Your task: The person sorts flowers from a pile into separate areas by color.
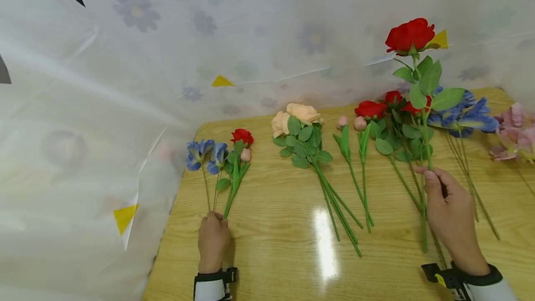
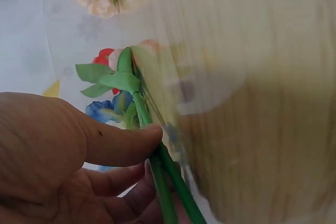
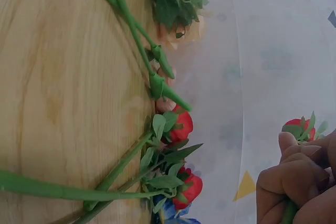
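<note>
At the table's left, my left hand [image 1: 214, 240] holds the stems of a small bunch: two blue irises [image 1: 196, 154], a red rose [image 1: 242, 136] and a pink tulip bud [image 1: 245, 154]. In the left wrist view, the thumb presses against green stems [image 2: 164, 182]. My right hand [image 1: 453, 217] pinches the stem of another red rose [image 1: 410, 36], whose bloom rises above the table's far edge. Under that raised stem lie more red roses [image 1: 371, 108], close to the right hand. Curled fingers [image 3: 294, 177] show around a green stem in the right wrist view.
Peach roses [image 1: 304, 113] lie mid-table with their stems toward me. Beside them are two pink tulips [image 1: 344, 143]. Blue irises [image 1: 461, 117] and pinkish-purple flowers [image 1: 516, 134] lie at the right. A flower-patterned sheet [image 1: 267, 36] hangs behind the wooden table [image 1: 276, 226].
</note>
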`<act>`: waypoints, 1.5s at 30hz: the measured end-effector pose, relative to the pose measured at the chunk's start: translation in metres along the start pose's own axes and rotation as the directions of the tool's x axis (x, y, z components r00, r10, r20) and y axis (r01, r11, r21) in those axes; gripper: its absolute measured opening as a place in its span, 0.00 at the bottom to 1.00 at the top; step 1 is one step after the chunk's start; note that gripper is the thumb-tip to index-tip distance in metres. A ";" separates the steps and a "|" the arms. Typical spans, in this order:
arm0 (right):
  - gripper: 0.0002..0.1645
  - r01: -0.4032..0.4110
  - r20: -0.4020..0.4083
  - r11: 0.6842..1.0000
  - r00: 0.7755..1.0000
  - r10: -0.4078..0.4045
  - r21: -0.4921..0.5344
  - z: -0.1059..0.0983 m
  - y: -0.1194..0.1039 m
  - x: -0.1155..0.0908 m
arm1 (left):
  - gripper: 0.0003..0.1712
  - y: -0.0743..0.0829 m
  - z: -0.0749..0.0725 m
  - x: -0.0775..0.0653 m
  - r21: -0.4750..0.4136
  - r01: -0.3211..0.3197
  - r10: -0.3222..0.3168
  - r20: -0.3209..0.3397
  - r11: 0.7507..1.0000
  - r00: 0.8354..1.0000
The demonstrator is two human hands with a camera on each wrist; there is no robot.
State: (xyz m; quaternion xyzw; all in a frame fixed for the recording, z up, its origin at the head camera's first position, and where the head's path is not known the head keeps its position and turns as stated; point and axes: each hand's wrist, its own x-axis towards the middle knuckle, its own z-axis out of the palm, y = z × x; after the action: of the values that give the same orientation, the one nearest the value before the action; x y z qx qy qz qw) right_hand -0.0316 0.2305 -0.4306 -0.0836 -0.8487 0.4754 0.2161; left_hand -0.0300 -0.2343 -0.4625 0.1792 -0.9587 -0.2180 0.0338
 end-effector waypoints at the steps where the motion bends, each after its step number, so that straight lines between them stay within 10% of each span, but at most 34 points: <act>1: 0.18 0.006 0.010 1.000 1.000 -0.006 -0.014 -0.001 0.002 0.000 | 0.05 0.000 0.000 0.000 -0.012 -0.001 0.001 -0.010 1.000 1.000; 13: 0.28 -0.034 0.172 0.960 0.981 0.085 -0.279 -0.002 0.037 -0.001 | 0.11 0.004 0.000 0.000 -0.096 -0.046 0.032 -0.137 0.994 0.990; 31: 0.30 -0.073 0.374 0.945 0.906 0.196 -0.319 0.001 0.049 0.002 | 0.18 0.015 -0.002 0.001 -0.304 -0.073 -0.038 -0.345 0.950 0.938; 45: 0.25 -0.034 0.245 0.959 0.964 0.106 -0.281 0.007 0.039 -0.001 | 0.20 0.055 -0.004 -0.012 -0.508 -0.249 -0.008 -0.450 0.825 0.893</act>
State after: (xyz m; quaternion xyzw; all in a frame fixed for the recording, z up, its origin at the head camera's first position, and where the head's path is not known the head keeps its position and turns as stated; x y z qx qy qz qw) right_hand -0.0361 0.2457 -0.4664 -0.0804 -0.9236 0.3675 0.0732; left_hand -0.0361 -0.1853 -0.4348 0.1429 -0.8319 -0.4373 0.3101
